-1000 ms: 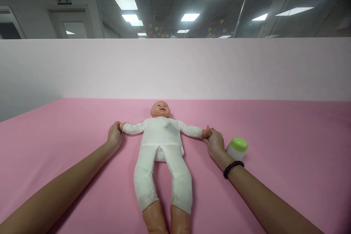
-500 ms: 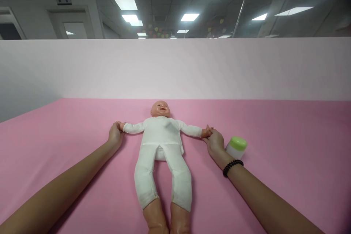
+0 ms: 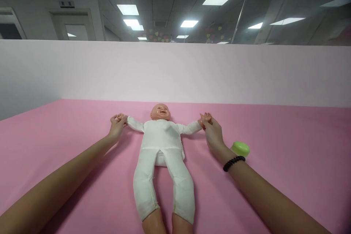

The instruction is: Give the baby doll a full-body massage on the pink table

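A baby doll with a white cloth body lies on its back, head at the far end, arms spread wide. My left hand is closed around the doll's hand on the left side. On the other side my right hand grips the doll's other hand, whose small fingers poke out above mine. Both doll arms slant upward a little from the shoulders. The doll's feet are cut off by the bottom edge of the view.
A container with a green lid stands just right of my right wrist, partly hidden by it. Pink cloth covers the surface. A low white wall closes off the back, with glass panels above it.
Both my hands have raised the doll's hands upward from where they lay lower. The view has tilted slightly, and more of the container is hidden behind my right wrist.
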`<act>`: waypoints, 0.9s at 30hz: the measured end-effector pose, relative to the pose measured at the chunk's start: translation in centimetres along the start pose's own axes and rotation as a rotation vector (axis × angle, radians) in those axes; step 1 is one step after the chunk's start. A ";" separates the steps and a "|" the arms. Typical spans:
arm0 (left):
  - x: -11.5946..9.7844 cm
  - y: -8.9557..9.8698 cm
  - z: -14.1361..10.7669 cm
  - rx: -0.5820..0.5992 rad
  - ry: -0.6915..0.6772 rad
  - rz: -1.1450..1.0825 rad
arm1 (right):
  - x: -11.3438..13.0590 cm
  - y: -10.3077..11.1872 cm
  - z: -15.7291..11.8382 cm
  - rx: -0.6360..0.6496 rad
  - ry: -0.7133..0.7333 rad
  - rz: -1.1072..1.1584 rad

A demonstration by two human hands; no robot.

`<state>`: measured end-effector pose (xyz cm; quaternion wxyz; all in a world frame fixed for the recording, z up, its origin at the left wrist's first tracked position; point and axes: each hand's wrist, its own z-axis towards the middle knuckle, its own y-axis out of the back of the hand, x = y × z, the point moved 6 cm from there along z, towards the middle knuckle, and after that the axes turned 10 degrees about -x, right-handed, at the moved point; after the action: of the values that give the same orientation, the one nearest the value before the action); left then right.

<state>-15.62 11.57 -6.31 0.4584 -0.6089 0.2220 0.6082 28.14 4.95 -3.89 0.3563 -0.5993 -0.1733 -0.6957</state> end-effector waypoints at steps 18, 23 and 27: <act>-1.7 -8.6 4.3 0.278 -0.099 0.734 | 0.8 -8.7 4.2 0.290 0.010 -0.461; -7.4 -4.1 -3.1 0.415 -0.467 0.519 | 8.0 -3.1 -1.9 0.313 0.592 -0.478; -5.5 1.0 -8.7 0.517 -0.291 0.419 | 5.5 2.1 -8.8 0.557 0.804 -0.659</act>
<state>-12.67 2.25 -2.84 0.4894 -0.3213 0.4210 0.6928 23.22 -3.95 -0.99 0.3032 -0.0871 -0.3779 -0.8705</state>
